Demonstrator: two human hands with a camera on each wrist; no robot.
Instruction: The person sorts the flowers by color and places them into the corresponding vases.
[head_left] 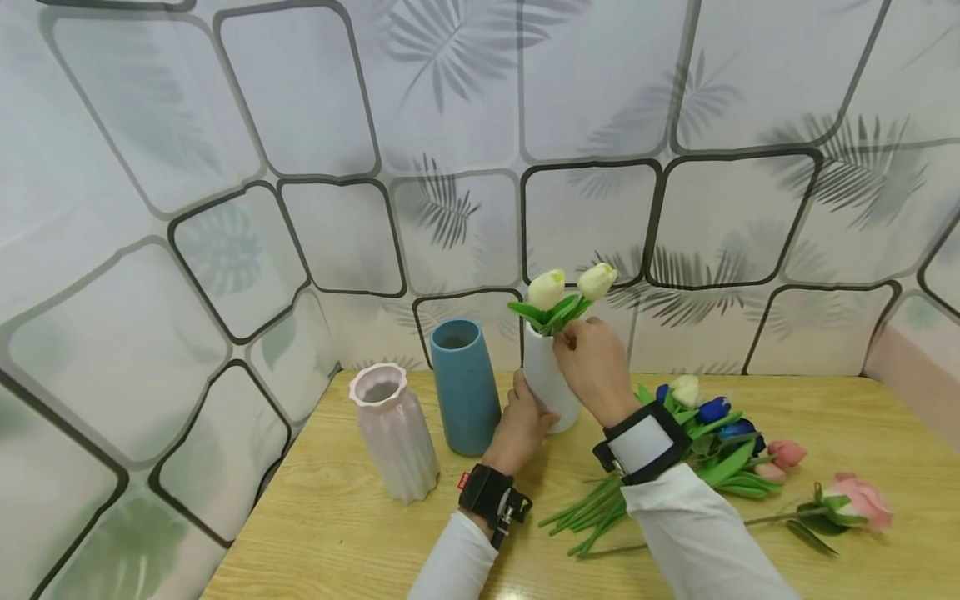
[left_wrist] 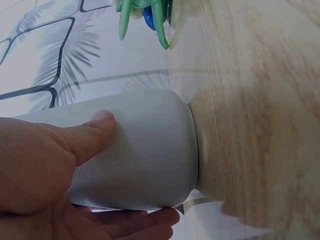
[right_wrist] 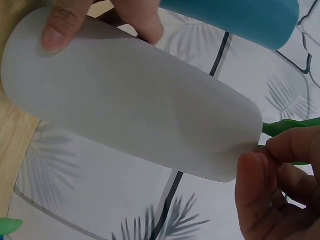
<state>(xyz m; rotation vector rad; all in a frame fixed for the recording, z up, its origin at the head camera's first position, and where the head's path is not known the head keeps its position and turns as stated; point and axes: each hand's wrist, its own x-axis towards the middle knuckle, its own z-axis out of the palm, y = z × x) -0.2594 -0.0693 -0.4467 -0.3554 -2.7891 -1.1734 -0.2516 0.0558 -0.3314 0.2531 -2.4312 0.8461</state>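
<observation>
A white vase [head_left: 546, 379] stands upright near the back of the table. My left hand [head_left: 521, 427] grips its lower part, thumb on one side and fingers round the other, as the left wrist view shows on the white vase [left_wrist: 145, 145]. Two white tulips [head_left: 547, 290] with green leaves rise from the mouth of the vase. At the rim, my right hand [head_left: 596, 367] pinches a green tulip stem between thumb and forefinger. In the right wrist view the right hand [right_wrist: 285, 185] is close to the vase mouth; the stem ends inside are hidden.
Left of the white vase stand a blue vase [head_left: 465, 392] and a pale pink ruffled vase [head_left: 397, 442]. On the right, a bunch of tulips [head_left: 731, 471] in white, blue and pink lies under my right forearm, beside a pink rose [head_left: 858, 500]. A patterned cloth [head_left: 465, 225] hangs behind the table.
</observation>
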